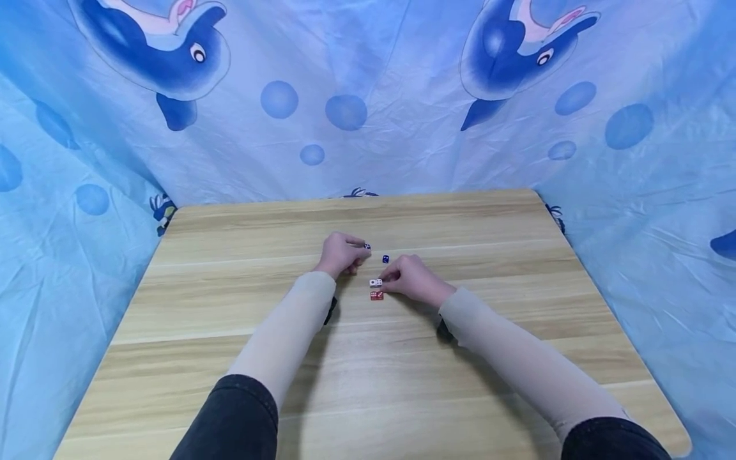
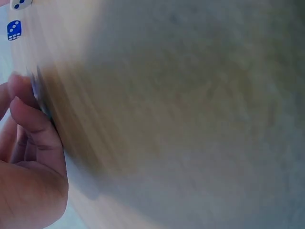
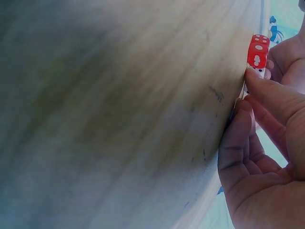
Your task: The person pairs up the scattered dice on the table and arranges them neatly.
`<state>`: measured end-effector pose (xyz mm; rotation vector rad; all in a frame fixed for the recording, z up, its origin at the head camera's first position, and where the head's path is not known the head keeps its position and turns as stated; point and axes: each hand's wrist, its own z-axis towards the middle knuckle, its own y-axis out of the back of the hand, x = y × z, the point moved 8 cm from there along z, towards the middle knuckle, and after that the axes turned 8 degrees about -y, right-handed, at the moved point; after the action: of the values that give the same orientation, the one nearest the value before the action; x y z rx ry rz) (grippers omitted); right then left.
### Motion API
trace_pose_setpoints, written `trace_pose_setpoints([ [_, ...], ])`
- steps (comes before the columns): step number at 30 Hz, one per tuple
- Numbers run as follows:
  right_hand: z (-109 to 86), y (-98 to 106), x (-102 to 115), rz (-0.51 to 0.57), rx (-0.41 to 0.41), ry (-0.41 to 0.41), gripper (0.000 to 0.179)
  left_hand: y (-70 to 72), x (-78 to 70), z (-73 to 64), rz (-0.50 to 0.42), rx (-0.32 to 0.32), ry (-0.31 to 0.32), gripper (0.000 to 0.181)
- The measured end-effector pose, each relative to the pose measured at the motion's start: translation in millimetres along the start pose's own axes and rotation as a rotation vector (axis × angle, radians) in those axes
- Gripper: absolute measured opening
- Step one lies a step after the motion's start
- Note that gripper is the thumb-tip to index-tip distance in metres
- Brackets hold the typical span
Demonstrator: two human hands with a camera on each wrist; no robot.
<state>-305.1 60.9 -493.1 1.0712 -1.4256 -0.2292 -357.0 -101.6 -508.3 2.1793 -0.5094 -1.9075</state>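
Observation:
My left hand (image 1: 343, 253) reaches over the tabletop, its index finger and thumb around a dark blue die (image 1: 367, 246); the left wrist view hides that grip. To the right, my right hand (image 1: 415, 280) has its thumb and index finger at the right end of a pair of white dice (image 1: 376, 282), seeming to pinch the right one. Two red dice (image 1: 376, 296) sit side by side just nearer to me than the white pair. Another blue die (image 1: 386, 259) lies between the hands, untouched. The right wrist view shows a red die (image 3: 258, 50) beside the right fingertips.
The wooden table (image 1: 241, 236) extends around the hands on every side. Behind it and along both sides hangs a blue curtain (image 1: 391, 153) printed with dolphins and bubbles. A dark device (image 1: 444, 331) is strapped under the right wrist.

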Motion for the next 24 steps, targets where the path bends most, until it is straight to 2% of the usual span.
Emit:
trace_pose_setpoints([
  [8, 0.4, -0.2, -0.1, 0.002, -0.001, -0.013, 0.019, -3.1, -4.3, 1.0, 0.104, -0.021, -0.008, 0.025],
  [14, 0.8, 1.3, -0.3, 0.006, -0.004, -0.017, 0.019, -4.5, -7.1, 2.6, 0.144, -0.034, -0.033, 0.021],
  [24, 2.3, 0.9, -1.0, 0.004, -0.008, -0.018, 0.020, -4.5, -8.5, -0.4, 0.194, 0.006, -0.042, 0.022],
])
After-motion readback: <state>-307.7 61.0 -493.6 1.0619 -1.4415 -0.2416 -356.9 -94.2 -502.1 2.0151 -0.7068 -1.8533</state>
